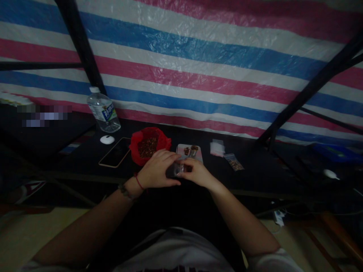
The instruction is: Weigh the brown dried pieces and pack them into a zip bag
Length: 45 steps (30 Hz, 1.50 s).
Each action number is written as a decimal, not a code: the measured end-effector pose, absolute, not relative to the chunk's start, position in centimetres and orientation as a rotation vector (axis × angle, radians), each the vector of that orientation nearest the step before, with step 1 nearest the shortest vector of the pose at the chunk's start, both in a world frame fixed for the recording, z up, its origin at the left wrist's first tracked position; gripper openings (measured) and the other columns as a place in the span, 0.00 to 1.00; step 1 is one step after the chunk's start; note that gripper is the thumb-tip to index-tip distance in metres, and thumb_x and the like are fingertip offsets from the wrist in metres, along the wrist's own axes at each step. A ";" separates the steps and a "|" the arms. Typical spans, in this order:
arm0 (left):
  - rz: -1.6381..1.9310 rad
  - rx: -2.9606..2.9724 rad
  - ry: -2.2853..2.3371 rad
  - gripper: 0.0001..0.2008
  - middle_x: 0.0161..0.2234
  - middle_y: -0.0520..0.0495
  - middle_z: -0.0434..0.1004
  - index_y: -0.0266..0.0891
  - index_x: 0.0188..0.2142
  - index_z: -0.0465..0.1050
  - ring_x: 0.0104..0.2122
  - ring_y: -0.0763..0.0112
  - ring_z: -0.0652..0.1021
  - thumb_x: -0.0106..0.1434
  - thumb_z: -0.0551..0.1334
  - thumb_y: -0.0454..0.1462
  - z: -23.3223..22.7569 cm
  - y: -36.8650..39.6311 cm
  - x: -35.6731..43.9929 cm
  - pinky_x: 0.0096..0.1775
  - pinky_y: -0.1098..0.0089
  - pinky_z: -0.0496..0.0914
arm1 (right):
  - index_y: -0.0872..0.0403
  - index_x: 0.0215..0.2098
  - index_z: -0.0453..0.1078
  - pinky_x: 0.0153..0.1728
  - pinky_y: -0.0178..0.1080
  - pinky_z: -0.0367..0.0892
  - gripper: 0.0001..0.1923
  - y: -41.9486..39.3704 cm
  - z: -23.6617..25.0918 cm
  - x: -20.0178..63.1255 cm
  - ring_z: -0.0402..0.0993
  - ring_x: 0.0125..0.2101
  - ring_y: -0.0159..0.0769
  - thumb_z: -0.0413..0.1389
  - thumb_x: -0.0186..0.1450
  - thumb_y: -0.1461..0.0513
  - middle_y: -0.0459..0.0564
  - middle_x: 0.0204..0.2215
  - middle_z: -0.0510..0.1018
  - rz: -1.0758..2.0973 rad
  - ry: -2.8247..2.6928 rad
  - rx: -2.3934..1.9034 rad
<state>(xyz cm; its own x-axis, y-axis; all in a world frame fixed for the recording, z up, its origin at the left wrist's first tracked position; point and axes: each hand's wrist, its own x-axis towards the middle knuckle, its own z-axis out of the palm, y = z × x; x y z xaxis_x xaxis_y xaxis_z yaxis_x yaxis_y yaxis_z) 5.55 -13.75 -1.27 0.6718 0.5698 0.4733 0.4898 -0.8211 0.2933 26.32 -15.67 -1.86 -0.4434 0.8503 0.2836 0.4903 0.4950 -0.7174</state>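
1. I am watching a small clear plastic bag being held between both hands just above the counter's near edge; it looks light, limp and slippery, best pinched at its top edge.
2. The left hand fingers are pinching the bag's left side; the right hand fingers are pinching its right side.
3. A red bag of brown bits is sitting just beyond, with a small tray, a phone and a water bottle around.

We see a red bag just beyond our hands, a pink tray, a tarp striped blue, pink and white, and a black table.
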 end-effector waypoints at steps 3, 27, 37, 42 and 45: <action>0.719 2.742 0.913 0.32 0.48 0.41 0.72 0.40 0.53 0.64 0.49 0.55 0.71 0.51 0.65 0.50 -1.2 -14.5 6.3 0.55 0.54 0.58 | 0.57 0.38 0.74 0.34 0.35 0.65 0.10 -15.9 -2.3 25.5 0.70 0.31 0.32 0.61 0.57 0.63 0.48 0.32 0.77 0.792 -2.115 -1.096; 0.963 2.341 1.197 0.17 0.39 0.43 0.72 0.37 0.39 0.67 0.40 0.60 0.74 0.53 0.63 0.44 -3.1 -12.2 6.4 0.45 0.60 0.69 | 0.56 0.41 0.71 0.47 0.45 0.64 0.20 -8.2 -8.0 31.8 0.71 0.42 0.42 0.60 0.53 0.55 0.54 0.40 0.76 0.272 -1.602 -1.537; 0.992 2.343 1.289 0.22 0.38 0.45 0.74 0.39 0.42 0.66 0.39 0.60 0.75 0.52 0.65 0.47 -4.0 -13.3 7.4 0.42 0.62 0.69 | 0.54 0.43 0.69 0.50 0.44 0.64 0.20 -11.7 -4.9 28.3 0.74 0.44 0.39 0.62 0.53 0.59 0.52 0.42 0.77 0.754 -1.627 -1.203; 0.997 2.343 1.289 0.21 0.36 0.46 0.74 0.40 0.42 0.66 0.38 0.60 0.76 0.52 0.64 0.46 -3.7 -13.6 7.4 0.39 0.64 0.70 | 0.54 0.44 0.65 0.49 0.43 0.66 0.24 -13.5 -4.2 26.8 0.74 0.44 0.38 0.64 0.50 0.61 0.52 0.42 0.76 0.893 -1.647 -1.047; 0.995 2.363 1.287 0.20 0.37 0.45 0.74 0.40 0.42 0.66 0.38 0.61 0.76 0.53 0.64 0.46 -3.7 -13.6 7.4 0.39 0.64 0.70 | 0.54 0.40 0.67 0.49 0.43 0.66 0.20 -13.9 -3.8 26.6 0.73 0.44 0.38 0.64 0.50 0.61 0.50 0.41 0.75 0.834 -1.718 -1.089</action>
<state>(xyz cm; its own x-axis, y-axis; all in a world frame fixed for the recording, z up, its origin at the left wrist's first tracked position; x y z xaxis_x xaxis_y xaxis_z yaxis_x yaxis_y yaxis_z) 7.39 -13.62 -3.66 0.3690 0.8187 0.4400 0.6318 -0.5681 0.5273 26.62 -13.94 -3.83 -0.1979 0.9215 0.3342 0.3075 0.3821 -0.8714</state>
